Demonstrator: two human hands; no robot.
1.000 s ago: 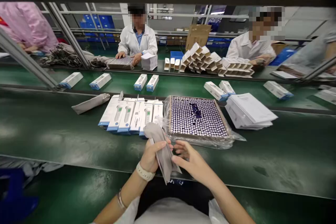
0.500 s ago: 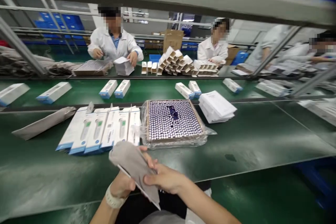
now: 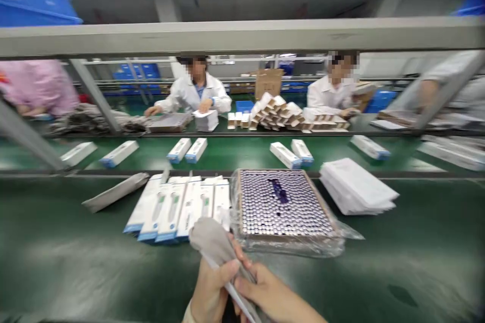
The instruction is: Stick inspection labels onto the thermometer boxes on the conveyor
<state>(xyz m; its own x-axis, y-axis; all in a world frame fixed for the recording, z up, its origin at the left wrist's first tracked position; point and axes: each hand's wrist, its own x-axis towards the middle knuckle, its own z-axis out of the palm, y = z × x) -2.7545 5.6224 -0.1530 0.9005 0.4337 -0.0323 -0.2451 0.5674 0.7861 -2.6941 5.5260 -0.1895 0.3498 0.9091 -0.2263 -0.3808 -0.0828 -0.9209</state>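
A grey cloth pouch (image 3: pixel 214 242) is held up close to me, slanting from upper left to lower right. My left hand (image 3: pixel 214 280) wraps round its left side, thumb on top. My right hand (image 3: pixel 265 287) pinches the lower right part of the pouch, its thumb beside the left one. Just beyond lie several flat white-and-blue cartons (image 3: pixel 174 207) with a device pictured on them. Right of them sits a tray of small round silver-topped cells (image 3: pixel 284 207) in clear plastic wrap. What the pouch contains is hidden.
Another grey pouch (image 3: pixel 115 193) lies at the left, a stack of white papers (image 3: pixel 356 184) at the right. A green belt (image 3: pixel 242 154) carries several boxes (image 3: pixel 178 150). Beyond it, people in white coats work beside piled open cartons (image 3: pixel 278 111). A metal beam (image 3: pixel 242 35) crosses overhead.
The view has levelled and shifted, so the table items appear lower and further right. Both hands still hold the pouch, the left thumb now over it. The left person opposite has stretched an arm sideways.
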